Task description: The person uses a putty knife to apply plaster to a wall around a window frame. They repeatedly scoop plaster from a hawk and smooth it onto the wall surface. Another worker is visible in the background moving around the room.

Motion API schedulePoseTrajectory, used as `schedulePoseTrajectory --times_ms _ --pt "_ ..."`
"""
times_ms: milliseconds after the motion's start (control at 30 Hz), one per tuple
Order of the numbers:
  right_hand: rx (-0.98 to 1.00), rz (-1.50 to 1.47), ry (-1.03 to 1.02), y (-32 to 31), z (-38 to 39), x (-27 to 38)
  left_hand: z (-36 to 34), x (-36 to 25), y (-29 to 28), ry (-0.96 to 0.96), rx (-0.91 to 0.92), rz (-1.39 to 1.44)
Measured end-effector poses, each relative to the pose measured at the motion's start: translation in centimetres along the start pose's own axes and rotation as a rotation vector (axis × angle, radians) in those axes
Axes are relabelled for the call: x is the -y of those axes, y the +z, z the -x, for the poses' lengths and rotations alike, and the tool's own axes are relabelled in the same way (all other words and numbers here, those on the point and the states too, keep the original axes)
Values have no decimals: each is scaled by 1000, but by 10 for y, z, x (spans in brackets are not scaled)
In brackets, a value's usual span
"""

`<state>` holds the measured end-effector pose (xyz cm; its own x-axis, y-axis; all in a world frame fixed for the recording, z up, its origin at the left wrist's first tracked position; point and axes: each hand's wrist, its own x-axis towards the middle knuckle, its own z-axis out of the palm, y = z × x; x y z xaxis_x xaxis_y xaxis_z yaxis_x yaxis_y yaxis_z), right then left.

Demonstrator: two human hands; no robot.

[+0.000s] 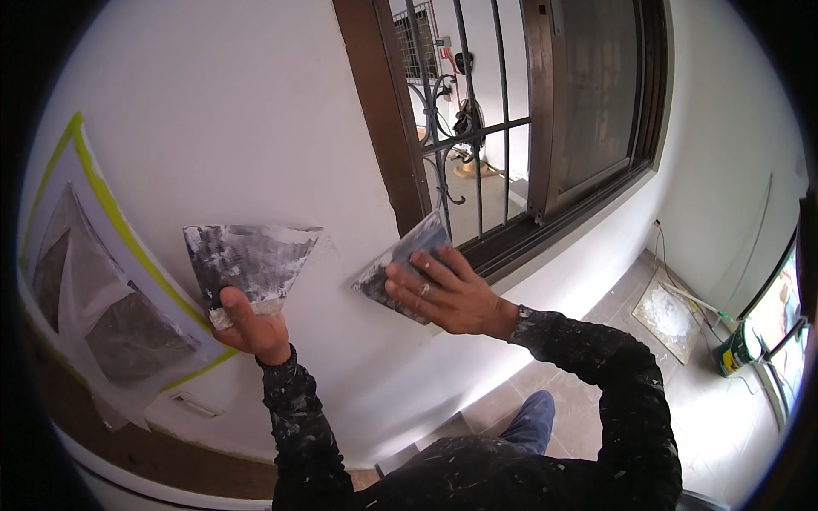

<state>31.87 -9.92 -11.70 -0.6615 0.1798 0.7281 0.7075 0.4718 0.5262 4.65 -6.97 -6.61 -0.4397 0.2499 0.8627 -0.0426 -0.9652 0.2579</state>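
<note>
My left hand [251,328] grips a wide putty knife [239,260] smeared with grey and white filler, its blade upright in front of the white wall [213,102]. To its right, my right hand [443,294] is closed on a second wide blade [379,281], tilted, with the fingers lying across its face, beside the brown window frame [405,204]. Both sleeves are black and spotted with white. The handle of the right blade is hidden by the hand.
A barred window [481,128] has a sliding pane at the right. Plastic sheeting with yellow tape [102,307] covers an opening at left. A board [669,315], pole, cables and bucket [737,349] lie by the right wall on the tiled floor [579,375].
</note>
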Motion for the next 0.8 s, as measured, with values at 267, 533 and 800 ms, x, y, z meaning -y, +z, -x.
schedulePoseTrajectory --times_ms 267,533,800 --pt "44 47 84 -6 -16 -45 -1 6 0 51 -39 -108" --pt "116 -64 88 -24 -5 -29 -3 3 0 57 54 -108" --pt "177 -83 -34 -32 -22 -31 -3 0 6 -19 0 -17"
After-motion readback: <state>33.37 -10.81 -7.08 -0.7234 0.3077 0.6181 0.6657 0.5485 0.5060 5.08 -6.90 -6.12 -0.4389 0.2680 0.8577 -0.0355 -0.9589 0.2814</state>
